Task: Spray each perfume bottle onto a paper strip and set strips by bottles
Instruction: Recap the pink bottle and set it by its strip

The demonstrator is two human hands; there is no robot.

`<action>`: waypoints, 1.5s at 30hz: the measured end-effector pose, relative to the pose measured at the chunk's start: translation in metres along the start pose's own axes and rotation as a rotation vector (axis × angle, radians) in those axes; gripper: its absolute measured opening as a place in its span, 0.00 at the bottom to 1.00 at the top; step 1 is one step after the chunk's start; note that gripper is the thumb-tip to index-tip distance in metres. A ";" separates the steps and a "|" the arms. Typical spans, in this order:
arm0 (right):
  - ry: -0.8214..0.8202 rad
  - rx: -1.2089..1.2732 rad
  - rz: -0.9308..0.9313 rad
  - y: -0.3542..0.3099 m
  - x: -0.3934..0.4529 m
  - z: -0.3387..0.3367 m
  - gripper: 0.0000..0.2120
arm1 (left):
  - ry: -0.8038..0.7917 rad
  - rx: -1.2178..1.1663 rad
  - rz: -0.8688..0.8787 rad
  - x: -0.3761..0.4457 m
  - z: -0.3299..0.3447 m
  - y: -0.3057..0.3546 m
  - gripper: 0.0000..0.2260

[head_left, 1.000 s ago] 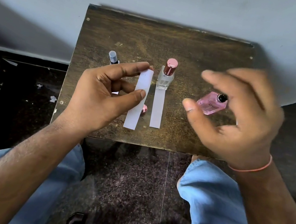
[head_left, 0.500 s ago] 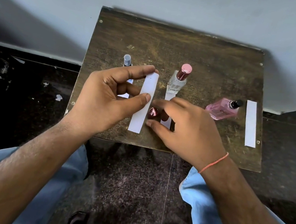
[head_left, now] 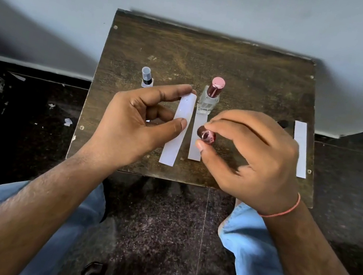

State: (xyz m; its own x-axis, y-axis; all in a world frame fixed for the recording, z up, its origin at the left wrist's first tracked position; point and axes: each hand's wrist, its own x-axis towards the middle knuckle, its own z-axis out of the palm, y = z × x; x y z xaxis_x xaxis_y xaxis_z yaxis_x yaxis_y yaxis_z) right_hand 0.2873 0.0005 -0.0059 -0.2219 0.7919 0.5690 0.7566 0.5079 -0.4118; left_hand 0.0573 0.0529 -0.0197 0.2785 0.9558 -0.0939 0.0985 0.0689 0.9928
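My left hand (head_left: 138, 121) pinches a white paper strip (head_left: 178, 129) between thumb and forefinger, above the small brown table (head_left: 245, 76). My right hand (head_left: 248, 157) holds a small pink metallic cap (head_left: 207, 136) at its fingertips, open end toward me. A clear bottle with a pink cap (head_left: 211, 95) stands upright mid-table, with a strip (head_left: 197, 140) lying in front of it. A small bottle with a clear cap (head_left: 146, 77) stands at the left. The pink bottle is hidden behind my right hand; only its black sprayer tip (head_left: 282, 123) shows.
Another paper strip (head_left: 300, 149) lies near the table's right edge. A pale wall rises right behind the table. The floor is dark, with paper scraps (head_left: 67, 121) to the left. My knees in blue trousers sit below the table's front edge.
My right hand picked the small pink cap off the table and lifted it, and it now covers the pink bottle. My left hand still holds its strip in the same place.
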 end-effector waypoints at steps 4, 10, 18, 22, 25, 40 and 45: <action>0.107 -0.027 -0.009 0.002 -0.003 -0.020 0.09 | -0.039 -0.008 -0.016 0.000 0.014 -0.003 0.23; 0.216 0.047 0.189 0.026 -0.013 -0.050 0.10 | -0.091 -0.018 -0.024 -0.002 0.034 -0.004 0.18; 0.192 0.065 0.310 0.054 -0.023 -0.070 0.10 | -0.113 -0.029 -0.054 -0.001 0.054 -0.004 0.19; 0.143 0.064 0.284 0.056 -0.023 -0.066 0.10 | -0.122 -0.037 -0.068 0.000 0.059 -0.003 0.20; 0.110 0.045 0.277 0.059 -0.024 -0.063 0.10 | -0.141 -0.058 -0.085 0.001 0.060 -0.003 0.21; -0.009 0.127 0.413 0.069 -0.024 -0.055 0.10 | -0.192 -0.129 -0.088 0.004 0.057 0.001 0.24; -0.014 0.158 0.446 0.067 -0.023 -0.054 0.09 | -0.199 -0.132 -0.092 0.004 0.058 -0.002 0.24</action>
State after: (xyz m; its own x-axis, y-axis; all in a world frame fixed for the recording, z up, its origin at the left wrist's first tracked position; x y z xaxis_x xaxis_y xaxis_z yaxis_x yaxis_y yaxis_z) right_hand 0.3764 -0.0026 -0.0080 0.0941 0.9485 0.3024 0.6774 0.1616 -0.7177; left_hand 0.1131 0.0399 -0.0266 0.4583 0.8694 -0.1847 0.0107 0.2024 0.9792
